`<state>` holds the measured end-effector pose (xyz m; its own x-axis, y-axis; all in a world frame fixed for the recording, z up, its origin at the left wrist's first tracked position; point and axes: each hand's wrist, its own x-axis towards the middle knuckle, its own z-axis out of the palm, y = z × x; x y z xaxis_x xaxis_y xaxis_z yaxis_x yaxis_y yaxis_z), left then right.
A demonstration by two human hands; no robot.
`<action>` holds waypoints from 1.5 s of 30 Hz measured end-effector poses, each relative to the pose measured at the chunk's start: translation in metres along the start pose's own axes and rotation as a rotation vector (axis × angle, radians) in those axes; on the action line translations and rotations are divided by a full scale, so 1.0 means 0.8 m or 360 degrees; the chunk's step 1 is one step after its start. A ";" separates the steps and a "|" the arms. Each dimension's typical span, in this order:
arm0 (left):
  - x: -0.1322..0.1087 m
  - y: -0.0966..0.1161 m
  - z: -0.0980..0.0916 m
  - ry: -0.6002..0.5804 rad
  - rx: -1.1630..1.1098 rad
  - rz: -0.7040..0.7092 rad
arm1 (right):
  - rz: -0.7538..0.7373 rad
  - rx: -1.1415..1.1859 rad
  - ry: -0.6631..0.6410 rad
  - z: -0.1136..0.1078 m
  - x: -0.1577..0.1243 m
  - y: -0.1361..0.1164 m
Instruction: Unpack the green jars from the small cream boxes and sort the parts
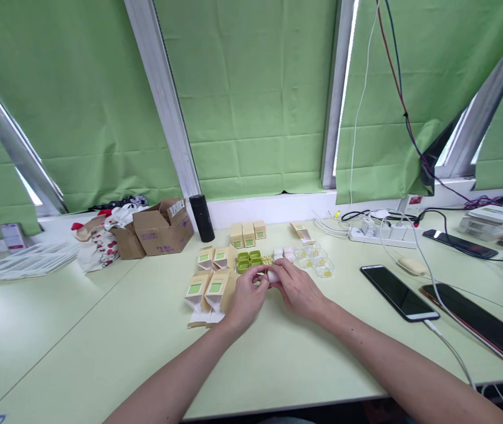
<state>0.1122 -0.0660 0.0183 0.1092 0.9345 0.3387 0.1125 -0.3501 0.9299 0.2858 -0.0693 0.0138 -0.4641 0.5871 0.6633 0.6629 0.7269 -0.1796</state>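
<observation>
My left hand (248, 296) and my right hand (298, 287) meet over the table, fingertips closed together on a small pale pinkish-white piece (272, 275). Fingers cover much of that piece, so its full shape is hidden. Just beyond my left hand are several small green square cups (243, 265) and some tiny yellowish pieces (267, 259). Similar pale pinkish-white pieces (283, 253) lie behind my right hand. To their right sit several clear plastic covers (317, 259) with yellow spots. Open kraft-paper boxes (219, 290) with green labels lie beside my left hand.
Small closed boxes (248, 234) and one opened box (301, 231) stand farther back. A black cylinder (202, 218) and a cardboard carton (165, 228) are at back left. Rightward lie a phone (399, 291) on a cable, another dark phone (481, 321) and a power strip (384, 235).
</observation>
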 end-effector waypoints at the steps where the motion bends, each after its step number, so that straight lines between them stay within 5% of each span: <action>1: -0.001 0.001 -0.001 0.0005 0.0029 0.0013 | 0.0005 0.0024 -0.0001 0.000 0.000 0.001; 15: -0.011 0.005 -0.017 -0.0105 0.0480 0.0376 | -0.0063 0.0310 0.0062 -0.010 -0.005 0.005; 21: -0.012 0.002 -0.014 0.0105 0.0523 0.0374 | 0.0427 0.0882 0.0412 -0.002 -0.001 -0.008; 26: -0.012 -0.003 -0.012 0.0093 0.0639 0.0588 | 0.0670 0.1055 0.0348 0.000 0.005 -0.024; 45: -0.014 -0.003 -0.009 -0.0088 0.0392 0.0415 | 0.0025 0.0147 0.0272 0.002 -0.004 0.000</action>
<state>0.1034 -0.0748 0.0131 0.2184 0.8093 0.5452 0.3076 -0.5873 0.7486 0.2864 -0.0705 0.0110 -0.3424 0.5351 0.7723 0.6086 0.7525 -0.2515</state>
